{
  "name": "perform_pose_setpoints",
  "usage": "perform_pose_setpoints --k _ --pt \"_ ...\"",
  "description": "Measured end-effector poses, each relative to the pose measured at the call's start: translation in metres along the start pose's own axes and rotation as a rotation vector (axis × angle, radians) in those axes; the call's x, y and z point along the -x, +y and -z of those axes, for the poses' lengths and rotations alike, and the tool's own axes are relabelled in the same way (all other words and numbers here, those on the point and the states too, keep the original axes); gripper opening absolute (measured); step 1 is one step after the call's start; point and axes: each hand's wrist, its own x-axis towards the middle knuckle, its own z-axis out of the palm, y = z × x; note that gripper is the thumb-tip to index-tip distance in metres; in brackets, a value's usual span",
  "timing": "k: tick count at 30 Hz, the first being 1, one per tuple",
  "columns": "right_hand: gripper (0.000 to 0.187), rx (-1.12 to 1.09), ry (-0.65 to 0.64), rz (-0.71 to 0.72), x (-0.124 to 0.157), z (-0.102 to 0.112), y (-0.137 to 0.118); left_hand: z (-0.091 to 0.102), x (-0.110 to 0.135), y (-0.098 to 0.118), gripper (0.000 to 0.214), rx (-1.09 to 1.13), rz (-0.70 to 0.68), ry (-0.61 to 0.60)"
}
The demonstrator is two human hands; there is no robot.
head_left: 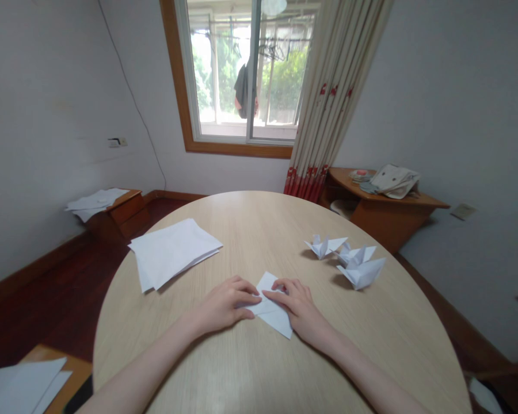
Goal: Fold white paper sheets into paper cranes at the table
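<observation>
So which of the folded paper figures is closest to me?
The front, rightmost folded figure; the other two figures sit farther back and more to the left.

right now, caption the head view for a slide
Left hand and right hand on a folded sheet, paper figures to the right.

folded paper [275,321] | white | pointed corners | lying flat | on round table [242,374]

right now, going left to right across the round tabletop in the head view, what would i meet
Stack of white paper sheets → left hand → partly folded white paper → right hand → group of three crane-like origami figures
</observation>
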Motion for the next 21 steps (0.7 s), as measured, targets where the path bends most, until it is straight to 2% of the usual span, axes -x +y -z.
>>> perform_pose_setpoints --k 6,10,15,21 --pt "0.037 -0.046 0.142 0.186 0.001 0.001 0.001 0.005 0.003 0.014 0.034 -0.027 0.029 -0.031" --pt "0.04 -0.102 0.17 0.293 0.003 0.007 -0.007 0.004 0.003 0.017 0.03 -0.068 0.003 -0.024" --pt "0.039 -0.064 0.193 0.328 0.006 0.012 -0.016 0.004 0.002 0.019 0.024 -0.087 -0.028 -0.004" --pt "0.037 -0.025 0.118 0.314 0.007 0.013 -0.022 0.005 0.001 0.022 0.027 -0.118 -0.078 -0.02"
